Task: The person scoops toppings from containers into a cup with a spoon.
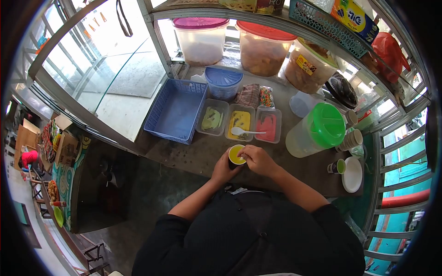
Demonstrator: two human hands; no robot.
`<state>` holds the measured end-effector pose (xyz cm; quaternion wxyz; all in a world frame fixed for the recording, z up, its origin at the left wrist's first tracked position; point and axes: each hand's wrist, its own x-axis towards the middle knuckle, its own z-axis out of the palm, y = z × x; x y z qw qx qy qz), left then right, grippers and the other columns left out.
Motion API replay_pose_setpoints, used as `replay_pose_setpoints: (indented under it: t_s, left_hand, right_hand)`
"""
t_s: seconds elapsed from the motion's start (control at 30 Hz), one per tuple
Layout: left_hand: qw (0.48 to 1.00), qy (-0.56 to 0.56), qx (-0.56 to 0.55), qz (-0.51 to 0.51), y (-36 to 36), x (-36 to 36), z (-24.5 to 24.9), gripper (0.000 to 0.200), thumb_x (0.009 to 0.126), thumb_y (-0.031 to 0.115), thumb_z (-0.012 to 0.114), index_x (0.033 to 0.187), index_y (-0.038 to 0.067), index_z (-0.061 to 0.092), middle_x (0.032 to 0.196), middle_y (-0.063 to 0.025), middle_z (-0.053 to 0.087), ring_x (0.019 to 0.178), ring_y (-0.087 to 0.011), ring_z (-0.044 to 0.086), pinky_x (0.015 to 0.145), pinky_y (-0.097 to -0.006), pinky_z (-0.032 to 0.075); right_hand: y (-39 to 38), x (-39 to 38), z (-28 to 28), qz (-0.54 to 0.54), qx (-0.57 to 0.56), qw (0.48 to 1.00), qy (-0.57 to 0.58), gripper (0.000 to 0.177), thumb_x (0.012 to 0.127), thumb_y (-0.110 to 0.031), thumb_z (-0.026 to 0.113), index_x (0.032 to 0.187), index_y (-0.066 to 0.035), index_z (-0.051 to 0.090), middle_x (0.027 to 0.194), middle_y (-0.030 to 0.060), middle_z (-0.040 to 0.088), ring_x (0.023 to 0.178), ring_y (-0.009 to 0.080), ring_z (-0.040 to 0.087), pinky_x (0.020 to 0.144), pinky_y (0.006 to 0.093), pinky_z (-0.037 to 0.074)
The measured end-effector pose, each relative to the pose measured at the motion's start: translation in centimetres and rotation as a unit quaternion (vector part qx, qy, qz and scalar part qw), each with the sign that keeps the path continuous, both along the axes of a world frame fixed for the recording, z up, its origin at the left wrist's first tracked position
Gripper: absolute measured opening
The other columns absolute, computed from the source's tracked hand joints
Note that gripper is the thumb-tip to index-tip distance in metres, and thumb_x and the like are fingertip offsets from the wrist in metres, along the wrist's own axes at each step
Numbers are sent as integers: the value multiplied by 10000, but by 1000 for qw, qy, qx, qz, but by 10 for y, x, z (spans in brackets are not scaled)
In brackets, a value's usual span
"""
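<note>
My left hand (223, 169) is wrapped round a paper cup (237, 155) with yellow contents, near the counter's front edge. Over the cup's right rim, my right hand (256, 159) has its fingers pinched together; what they grip is too small to make out. Behind the cup stand three clear tubs: one with green contents (212, 118), one with yellow contents (240, 120) and one with pink contents (267, 125). A white spoon (244, 132) lies across the yellow and pink tubs.
Left of the tubs is a blue basket (177, 109). To the right stand a green-lidded pitcher (317, 131), a small cup (337, 166), a white oval dish (352, 175) and stacked cups (352, 139). Large lidded containers (263, 48) line the back. A person (29, 158) is at far left.
</note>
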<state>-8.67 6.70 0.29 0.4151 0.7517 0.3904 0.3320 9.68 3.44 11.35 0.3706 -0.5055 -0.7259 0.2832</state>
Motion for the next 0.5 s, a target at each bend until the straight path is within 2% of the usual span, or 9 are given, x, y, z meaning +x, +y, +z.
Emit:
replay_pose_setpoints:
  t_s: [0.3,0.4,0.5]
  left_hand:
    - [1000,1,19,2,0,0,-4,796,790,262,845,1434,5,454,1356,-216,595,1272,-355,591,1046,-419,479]
    - [1000,2,18,0,1,0,-2,793,791,258,843,1434,5,453,1358,-216,594,1272,-355,591,1047,-419,479]
    - [1000,3,24,0,1,0,-4,789,794,256,841,1434,5,454,1359,-217,594,1272,-355,591,1047,-419,479]
  right_hand:
    - [0,9,-8,-33,11,999,-10,123,910,-6,590,1004,8,668,945,189,669,872,379,665,797,431,533]
    - [1,7,-11,-25,-10,999,21,125,908,-4,591,1007,4,667,946,189,670,883,382,668,798,432,534]
    - [-1,5,-11,-33,32,999,18,129,907,0,589,1012,3,663,957,191,673,901,386,672,805,431,535]
